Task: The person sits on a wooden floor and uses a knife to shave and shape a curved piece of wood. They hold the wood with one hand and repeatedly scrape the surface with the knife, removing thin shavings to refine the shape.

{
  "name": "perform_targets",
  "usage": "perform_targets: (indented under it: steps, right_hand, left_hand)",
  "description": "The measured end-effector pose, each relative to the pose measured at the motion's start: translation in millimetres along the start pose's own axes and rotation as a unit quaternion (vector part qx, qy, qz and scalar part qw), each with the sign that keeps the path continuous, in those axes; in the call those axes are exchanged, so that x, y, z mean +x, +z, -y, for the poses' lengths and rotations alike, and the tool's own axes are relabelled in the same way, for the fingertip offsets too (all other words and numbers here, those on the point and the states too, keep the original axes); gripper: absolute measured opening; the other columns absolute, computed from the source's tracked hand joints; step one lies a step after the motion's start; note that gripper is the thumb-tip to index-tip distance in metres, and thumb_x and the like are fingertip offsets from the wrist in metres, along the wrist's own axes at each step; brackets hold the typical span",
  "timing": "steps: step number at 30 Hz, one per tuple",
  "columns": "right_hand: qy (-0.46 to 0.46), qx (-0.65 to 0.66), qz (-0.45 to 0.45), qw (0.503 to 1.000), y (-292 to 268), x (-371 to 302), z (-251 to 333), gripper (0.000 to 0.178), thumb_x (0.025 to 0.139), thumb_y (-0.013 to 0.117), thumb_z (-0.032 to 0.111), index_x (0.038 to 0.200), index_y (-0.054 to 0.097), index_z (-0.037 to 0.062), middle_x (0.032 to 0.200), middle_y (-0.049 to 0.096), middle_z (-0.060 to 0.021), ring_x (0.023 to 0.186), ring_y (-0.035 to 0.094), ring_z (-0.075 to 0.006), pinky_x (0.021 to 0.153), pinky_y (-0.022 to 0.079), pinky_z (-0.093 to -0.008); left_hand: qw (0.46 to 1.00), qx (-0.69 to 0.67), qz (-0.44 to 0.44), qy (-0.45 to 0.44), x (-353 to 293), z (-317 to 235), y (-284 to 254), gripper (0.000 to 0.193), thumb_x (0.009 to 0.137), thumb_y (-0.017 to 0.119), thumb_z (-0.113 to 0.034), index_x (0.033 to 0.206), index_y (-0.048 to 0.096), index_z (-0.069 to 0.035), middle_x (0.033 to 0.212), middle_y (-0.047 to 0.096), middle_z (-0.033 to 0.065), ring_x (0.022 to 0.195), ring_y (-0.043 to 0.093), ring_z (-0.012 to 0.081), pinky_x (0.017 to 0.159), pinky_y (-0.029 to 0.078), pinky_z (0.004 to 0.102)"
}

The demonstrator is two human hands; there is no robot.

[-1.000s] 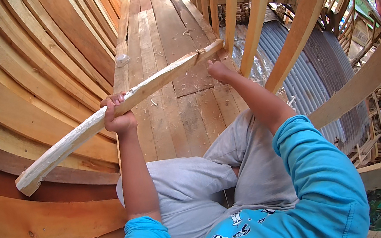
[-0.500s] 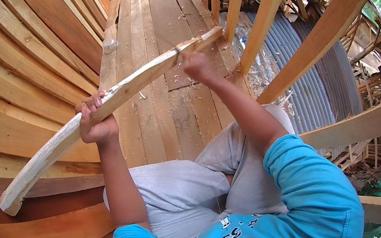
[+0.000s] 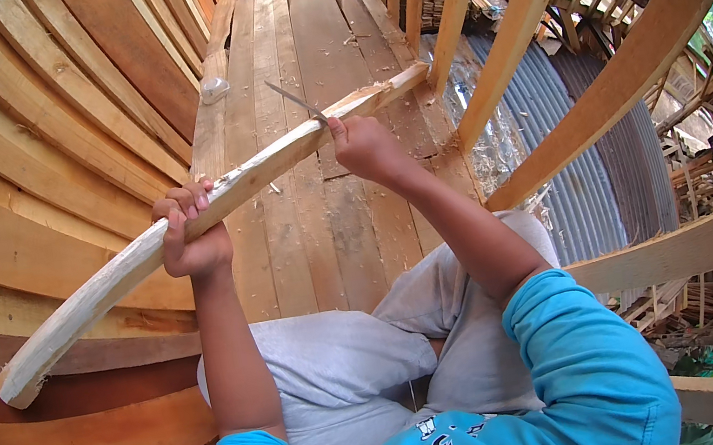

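A long, pale wooden pole [image 3: 272, 170], its upper side whittled white, slants from the lower left to the far right. My left hand [image 3: 193, 231] is wrapped round it left of its middle. In my closed right hand [image 3: 367, 147] is a knife [image 3: 294, 99]. Its thin dark blade points up and left across the top of the pole; the fist hides the handle. The pole's far end lies near the foot of the wooden railing, and its near end sticks out past my left forearm.
Plank boards [image 3: 305, 250] with scattered shavings form the floor. A plank wall [image 3: 55, 169] rises at the left, and slanted wooden railing posts [image 3: 522, 25] stand at the right. Beyond them lies corrugated metal sheeting [image 3: 565, 145]. A small clear plastic container [image 3: 215, 90] sits by the wall.
My right hand and the knife have shifted slightly left and nearer along the pole. The blade, blurred before, now shows plainly. My left hand keeps its hold.
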State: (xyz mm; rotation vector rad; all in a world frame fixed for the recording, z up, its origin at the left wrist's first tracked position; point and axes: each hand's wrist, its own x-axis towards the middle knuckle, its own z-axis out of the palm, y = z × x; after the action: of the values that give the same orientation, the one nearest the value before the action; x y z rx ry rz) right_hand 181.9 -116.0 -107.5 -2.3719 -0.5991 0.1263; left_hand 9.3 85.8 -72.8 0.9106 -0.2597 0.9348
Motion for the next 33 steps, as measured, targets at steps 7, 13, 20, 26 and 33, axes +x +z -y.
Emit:
perform_targets:
  steps: [7, 13, 20, 26, 33]
  right_hand:
    - [0.009, -0.048, -0.062, 0.997, 3.8, 8.5, -40.1, 0.058, 0.099, 0.036, 0.043, 0.077, 0.066, -0.0007, 0.085, 0.065, -0.0283, 0.085, 0.062, -0.0476, 0.078, 0.048, -0.0550]
    - [0.014, -0.062, -0.085, 0.994, 9.6, 16.3, -44.4, 0.060, 0.100, 0.034, 0.046, 0.077, 0.065, 0.0005, 0.084, 0.065, -0.0259, 0.085, 0.061, -0.0489, 0.077, 0.047, -0.0569]
    - [0.134, -0.024, -0.056, 0.989, -16.2, 30.9, -156.0, 0.061, 0.099, 0.034, 0.046, 0.098, 0.067, -0.0058, 0.112, 0.059, -0.0363, 0.113, 0.054, -0.0479, 0.097, 0.040, -0.0510]
    - [0.187, 0.028, -0.062, 0.980, -12.7, 39.0, -156.9, 0.069, 0.098, 0.035, 0.055, 0.076, 0.060, -0.0050, 0.060, 0.051, -0.0095, 0.050, 0.049, -0.0233, 0.052, 0.039, -0.0399]
    - [0.307, 0.254, 0.065, 0.915, -56.2, 13.4, -61.9, 0.069, 0.093, 0.040, 0.066, 0.092, 0.060, -0.0002, 0.054, 0.030, 0.0038, 0.041, 0.027, -0.0086, 0.039, 0.021, -0.0297]
  left_hand:
    - [0.999, -0.019, -0.027, -0.020, -8.2, 12.9, -6.1, 0.017, 0.080, 0.061, -0.022, 0.075, 0.046, -0.015, 0.074, 0.042, 0.0001, 0.078, 0.046, 0.0180, 0.094, 0.037, 0.0422]
    - [0.997, -0.041, -0.066, -0.025, -8.4, 19.6, -5.8, 0.016, 0.081, 0.063, -0.021, 0.076, 0.050, -0.012, 0.074, 0.046, 0.0020, 0.079, 0.048, 0.0203, 0.095, 0.038, 0.0443]
    - [0.998, 0.011, 0.059, 0.009, -5.9, -4.7, 20.4, 0.017, 0.082, 0.062, -0.022, 0.078, 0.050, -0.012, 0.075, 0.046, 0.0024, 0.079, 0.047, 0.0198, 0.094, 0.038, 0.0452]
    - [0.996, -0.084, -0.033, -0.015, 8.9, -9.7, 23.4, 0.015, 0.076, 0.065, -0.022, 0.077, 0.052, -0.013, 0.072, 0.047, 0.0008, 0.078, 0.048, 0.0182, 0.095, 0.037, 0.0412]
    - [0.995, -0.093, -0.024, -0.022, -0.2, -17.3, 19.2, 0.017, 0.072, 0.065, -0.028, 0.075, 0.054, -0.015, 0.071, 0.047, -0.0010, 0.077, 0.049, 0.0159, 0.092, 0.037, 0.0381]
